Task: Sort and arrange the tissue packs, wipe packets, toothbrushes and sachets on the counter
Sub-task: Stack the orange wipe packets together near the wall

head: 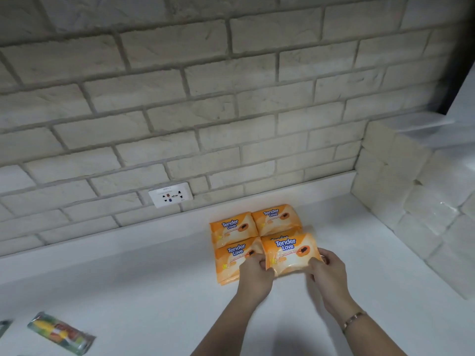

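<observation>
Both hands grasp one orange-and-white plastic wipe packet [291,254] printed "Tender Love" - it sits below and to the right of the white wall socket plate [170,195]. The left hand [253,274] is curled round the packet's left edge, fingers tucked in tight. The right hand [327,272] clasps the right edge, thumb on the front face, other fingers wrapped behind. Neither hand is slack.

The held packet covers most of a matching packet beneath [280,237], of which only a strip of the top shows. Can't tell whether the two touch.

Three more matching packets lie flat on the white counter [154,291], also below-right of the socket:
- back-left packet [232,228], nearest the socket
- back-right packet [276,218], touching it on the side away from the socket
- front-left packet [235,258], partly under the left hand, w/ extra orange edges showing beneath it

A green, yellow and red plastic pack [61,332] lies alone on the counter, well below and left of the socket - label too blurred to read. A thin metal bracelet [353,319] circles the right wrist. The socket is set in a pale brick-pattern wall [231,98].
</observation>
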